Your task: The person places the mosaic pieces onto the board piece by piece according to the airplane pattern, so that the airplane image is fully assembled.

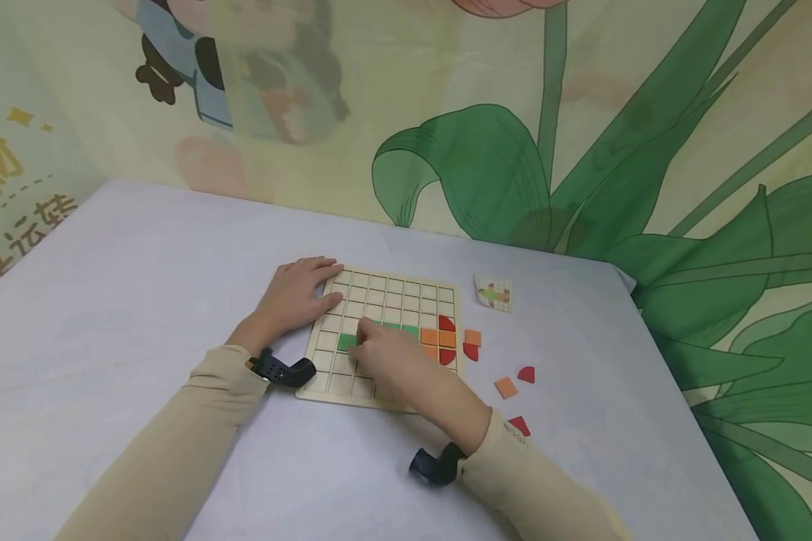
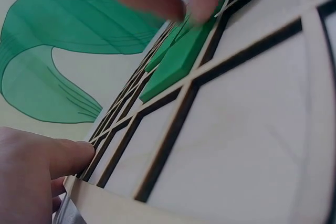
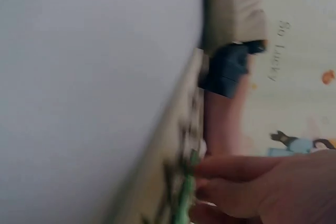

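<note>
A square wooden grid board (image 1: 352,387) lies on the table. My left hand (image 1: 301,291) rests along its left side, fingers extended at the far corner and thumb on the edge. Over the lower middle of the board, my right hand (image 1: 395,357) has its fingers bent down, and the fingertips pinch a green tile (image 2: 176,64) at the grid. More green tiles (image 1: 411,330) form a row just beyond. Orange square tiles (image 1: 447,339) and red quarter-round tiles (image 1: 446,324) sit in cells on the board's right side. The right hand and forearm hide part of the grid.
To the right of the board, loose orange tiles (image 1: 506,387) and red tiles (image 1: 526,374) are scattered on the white tablecloth (image 1: 142,300). A small pattern card (image 1: 493,293) lies beyond the board's far right corner. A printed wall hanging (image 1: 298,173) stands behind the table.
</note>
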The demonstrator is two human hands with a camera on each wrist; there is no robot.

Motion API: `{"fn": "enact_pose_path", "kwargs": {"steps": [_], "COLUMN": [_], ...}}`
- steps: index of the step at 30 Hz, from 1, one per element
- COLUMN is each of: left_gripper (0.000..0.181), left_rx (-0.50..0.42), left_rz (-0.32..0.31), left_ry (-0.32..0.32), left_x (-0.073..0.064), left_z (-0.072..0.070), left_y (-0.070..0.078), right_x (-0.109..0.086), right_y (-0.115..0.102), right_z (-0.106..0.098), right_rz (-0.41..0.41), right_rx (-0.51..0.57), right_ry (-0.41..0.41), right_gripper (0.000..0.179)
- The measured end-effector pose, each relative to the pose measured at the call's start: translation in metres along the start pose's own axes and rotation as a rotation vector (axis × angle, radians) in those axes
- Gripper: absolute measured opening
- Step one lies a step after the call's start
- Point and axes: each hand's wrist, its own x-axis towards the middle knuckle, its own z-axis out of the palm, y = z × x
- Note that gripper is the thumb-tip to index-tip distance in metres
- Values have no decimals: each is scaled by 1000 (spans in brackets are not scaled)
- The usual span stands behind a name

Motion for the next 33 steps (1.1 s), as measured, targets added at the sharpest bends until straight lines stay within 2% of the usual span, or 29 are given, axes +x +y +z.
{"fn": "enact_pose_path", "kwargs": {"steps": [2, 4, 6, 9, 12, 15, 18, 21, 25, 29, 33], "left_gripper": [57, 58, 58, 58, 58, 58, 57, 57, 57, 57, 57], "left_rx": [-1, -7, -10, -14, -12, -7, -3, -2, -2, -5, -11], "left_rz": [-4, -3, 0, 4, 4, 5, 5, 5, 7, 4, 3], "left_ry": [-2, -3, -5, -5, -4, -6, -6, -2, -2, -7, -7], "left_x": [0, 0, 0, 1, 1, 1, 0, 0, 0, 0, 0], "left_z": [0, 1, 1, 1, 0, 0, 0, 1, 1, 1, 0], "left_y": [0, 0, 1, 2, 2, 1, 0, -2, -3, -3, -1], "right_x": [-8, -18, -29, -43, -52, -56, -56, -53, -50, -46, -43], "right_y": [9, 24, 45, 79, 107, 123, 126, 122, 115, 109, 103], "right_z": [-7, -14, -19, -24, -22, -16, -10, -6, -2, 1, 3], "right_rz": [0, 25, 91, 256, 430, 524, 551, 583, 603, 579, 580], "right_rx": [108, 205, 266, 308, 351, 414, 446, 450, 406, 342, 287], "right_ry": [-24, -14, 22, 54, -15, -153, -267, -309, -273, -201, -176], "right_gripper": [25, 25, 26, 31, 31, 27, 25, 27, 28, 25, 23]}}
